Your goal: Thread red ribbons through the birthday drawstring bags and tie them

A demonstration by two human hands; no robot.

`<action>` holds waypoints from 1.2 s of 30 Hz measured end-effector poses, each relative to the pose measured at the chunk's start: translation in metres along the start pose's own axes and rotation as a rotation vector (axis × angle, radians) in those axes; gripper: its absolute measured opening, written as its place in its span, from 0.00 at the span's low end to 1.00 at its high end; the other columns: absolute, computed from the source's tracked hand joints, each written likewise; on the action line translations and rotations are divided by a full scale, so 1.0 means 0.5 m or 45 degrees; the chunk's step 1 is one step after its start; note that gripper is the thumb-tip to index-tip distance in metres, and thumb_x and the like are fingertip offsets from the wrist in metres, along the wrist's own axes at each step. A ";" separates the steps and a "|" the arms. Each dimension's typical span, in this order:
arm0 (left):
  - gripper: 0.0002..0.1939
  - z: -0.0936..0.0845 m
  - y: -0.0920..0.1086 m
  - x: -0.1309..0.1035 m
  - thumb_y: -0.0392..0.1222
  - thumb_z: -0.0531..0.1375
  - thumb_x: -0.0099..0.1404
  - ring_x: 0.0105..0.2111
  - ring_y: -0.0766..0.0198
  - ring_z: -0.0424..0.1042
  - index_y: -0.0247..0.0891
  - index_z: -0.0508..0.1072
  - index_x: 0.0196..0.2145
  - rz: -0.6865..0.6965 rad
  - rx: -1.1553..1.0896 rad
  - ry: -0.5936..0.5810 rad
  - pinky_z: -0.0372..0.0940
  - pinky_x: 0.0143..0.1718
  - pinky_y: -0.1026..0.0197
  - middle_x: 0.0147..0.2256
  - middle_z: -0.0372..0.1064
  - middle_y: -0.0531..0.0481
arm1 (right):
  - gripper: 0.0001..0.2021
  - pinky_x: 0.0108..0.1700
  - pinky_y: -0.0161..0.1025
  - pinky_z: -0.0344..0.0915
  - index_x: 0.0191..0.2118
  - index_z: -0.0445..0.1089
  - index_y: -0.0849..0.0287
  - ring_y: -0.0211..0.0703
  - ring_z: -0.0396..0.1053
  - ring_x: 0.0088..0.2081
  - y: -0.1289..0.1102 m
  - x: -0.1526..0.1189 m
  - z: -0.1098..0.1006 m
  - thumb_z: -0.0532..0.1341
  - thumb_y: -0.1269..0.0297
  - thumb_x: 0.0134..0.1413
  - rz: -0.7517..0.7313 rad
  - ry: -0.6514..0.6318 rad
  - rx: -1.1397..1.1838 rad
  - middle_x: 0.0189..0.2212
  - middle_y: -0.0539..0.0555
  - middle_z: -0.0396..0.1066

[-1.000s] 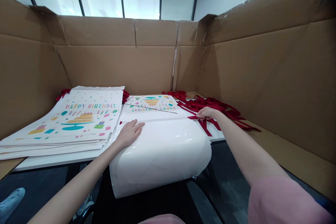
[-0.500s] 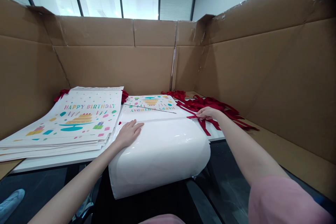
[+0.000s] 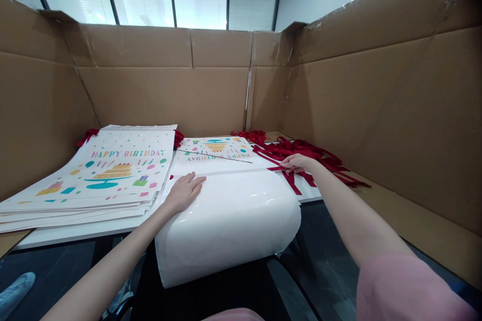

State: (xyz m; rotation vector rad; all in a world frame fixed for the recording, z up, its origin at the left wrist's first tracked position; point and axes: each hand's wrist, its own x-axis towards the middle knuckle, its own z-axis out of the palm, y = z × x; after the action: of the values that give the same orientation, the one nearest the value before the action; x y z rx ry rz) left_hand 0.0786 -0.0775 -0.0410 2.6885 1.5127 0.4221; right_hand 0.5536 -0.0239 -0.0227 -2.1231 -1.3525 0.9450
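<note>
My left hand (image 3: pixel 186 190) lies flat on a glossy white plastic sheet (image 3: pixel 233 220) that curls down over the table's front edge. At the sheet's right edge, my right hand (image 3: pixel 297 162) pinches a red ribbon (image 3: pixel 277 168). Behind the sheet's folded edge, a printed birthday sheet (image 3: pixel 216 146) shows its cake and lettering upside down. A thin dark rod or cord (image 3: pixel 214 156) lies slantwise across it. A small red bit (image 3: pixel 171 177) shows beside my left fingers. Loose red ribbons (image 3: pixel 301 148) spread behind and around my right hand.
To the left lies a stack of "Happy Birthday" printed sheets (image 3: pixel 124 168), with red ribbon bunches (image 3: pixel 88 136) at its far corners. Cardboard walls (image 3: pixel 158 90) enclose the back and both sides of the white table (image 3: pixel 86 230). A shoe (image 3: pixel 17 291) shows on the floor at lower left.
Almost nothing differs. Both hands keep their places, and the view has shifted very slightly.
</note>
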 end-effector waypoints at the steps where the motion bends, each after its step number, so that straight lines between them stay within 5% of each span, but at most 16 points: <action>1: 0.23 -0.001 0.000 0.000 0.49 0.42 0.70 0.62 0.54 0.51 0.48 0.62 0.59 0.001 -0.002 0.000 0.47 0.61 0.48 0.62 0.53 0.49 | 0.13 0.26 0.29 0.63 0.37 0.73 0.59 0.39 0.73 0.31 0.001 0.003 -0.001 0.68 0.59 0.44 -0.004 -0.002 -0.004 0.29 0.55 0.75; 28: 0.23 0.004 -0.003 0.001 0.51 0.41 0.71 0.62 0.53 0.50 0.49 0.61 0.59 -0.001 -0.007 -0.014 0.47 0.60 0.48 0.62 0.52 0.49 | 0.11 0.22 0.29 0.58 0.33 0.72 0.61 0.34 0.64 0.24 -0.002 -0.034 0.021 0.66 0.60 0.45 -0.112 0.118 -0.019 0.23 0.52 0.70; 36: 0.23 -0.006 0.009 -0.006 0.51 0.38 0.71 0.63 0.51 0.47 0.55 0.59 0.59 -0.074 -0.005 -0.060 0.36 0.58 0.32 0.63 0.49 0.46 | 0.08 0.22 0.29 0.57 0.31 0.71 0.61 0.33 0.62 0.22 -0.011 -0.042 0.021 0.67 0.64 0.43 -0.097 0.147 -0.015 0.21 0.50 0.68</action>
State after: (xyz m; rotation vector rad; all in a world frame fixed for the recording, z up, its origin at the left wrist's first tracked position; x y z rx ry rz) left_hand 0.0801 -0.0828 -0.0383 2.6242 1.5717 0.3562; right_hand 0.5362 -0.0407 -0.0194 -2.0852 -1.3737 0.7742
